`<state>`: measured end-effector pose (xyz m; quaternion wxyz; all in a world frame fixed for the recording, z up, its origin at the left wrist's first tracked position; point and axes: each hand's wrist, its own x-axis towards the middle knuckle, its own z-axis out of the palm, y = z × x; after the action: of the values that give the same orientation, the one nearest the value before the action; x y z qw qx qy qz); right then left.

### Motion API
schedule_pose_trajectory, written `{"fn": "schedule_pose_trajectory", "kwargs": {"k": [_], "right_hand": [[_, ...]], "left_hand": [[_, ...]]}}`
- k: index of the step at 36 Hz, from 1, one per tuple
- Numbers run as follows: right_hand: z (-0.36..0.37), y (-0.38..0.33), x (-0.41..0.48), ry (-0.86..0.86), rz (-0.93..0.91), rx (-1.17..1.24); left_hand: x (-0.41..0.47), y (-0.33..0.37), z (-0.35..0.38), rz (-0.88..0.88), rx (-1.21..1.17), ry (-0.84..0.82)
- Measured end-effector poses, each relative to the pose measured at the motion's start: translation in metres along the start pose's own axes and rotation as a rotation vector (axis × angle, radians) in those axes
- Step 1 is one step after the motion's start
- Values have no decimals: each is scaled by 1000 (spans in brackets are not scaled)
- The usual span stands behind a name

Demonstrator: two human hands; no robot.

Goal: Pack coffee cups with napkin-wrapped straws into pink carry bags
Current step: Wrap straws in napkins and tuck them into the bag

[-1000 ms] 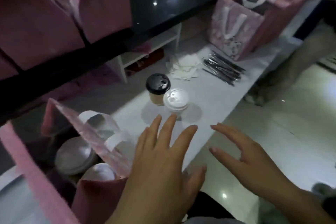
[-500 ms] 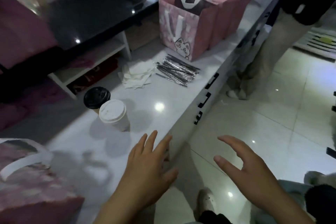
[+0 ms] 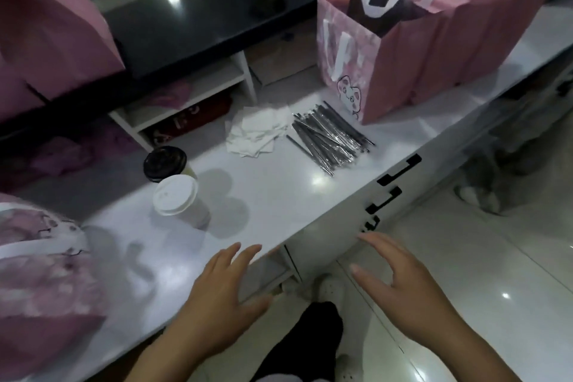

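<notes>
- left hand [image 3: 217, 298] and right hand [image 3: 403, 291] both empty, fingers spread wide, bottom centre by the counter [image 3: 279, 195] edge
- view has swung off the near bag [image 3: 40, 273]; it now sits lower left, with its inside hidden
- black-lid cup [image 3: 164, 163] and white-lid cup [image 3: 176, 195] left of centre, unpacked; napkins [image 3: 257, 133] and straws [image 3: 331, 139] centre, untouched
- likely next: wrap a straw

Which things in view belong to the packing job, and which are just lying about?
Job: black-lidded paper cup; white-lidded paper cup; white napkins pile; clear-wrapped dark straws; pink cat-print carry bag.
Lying about: crumpled purple cloth on the shelf; red item beside it.
</notes>
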<state>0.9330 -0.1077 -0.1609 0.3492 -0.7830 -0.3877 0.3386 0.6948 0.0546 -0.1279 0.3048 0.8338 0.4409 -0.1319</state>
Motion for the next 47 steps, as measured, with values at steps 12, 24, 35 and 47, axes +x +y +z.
{"fn": "schedule_pose_trajectory", "kwargs": {"k": [12,24,35,47], "right_hand": [[-65,12,127,-113,51,-115],[-130,19,223,-144,-17,-76],[-128,36,288,-640,-221,-407],[-148,30,328,-678,-299,-179]], "left_hand": [[219,73,3,-44,-290,145],[309,129,23,-198,-406,438],[293,131,20,-465,-564,539],[273,148,15,-766,-1106,736]]}}
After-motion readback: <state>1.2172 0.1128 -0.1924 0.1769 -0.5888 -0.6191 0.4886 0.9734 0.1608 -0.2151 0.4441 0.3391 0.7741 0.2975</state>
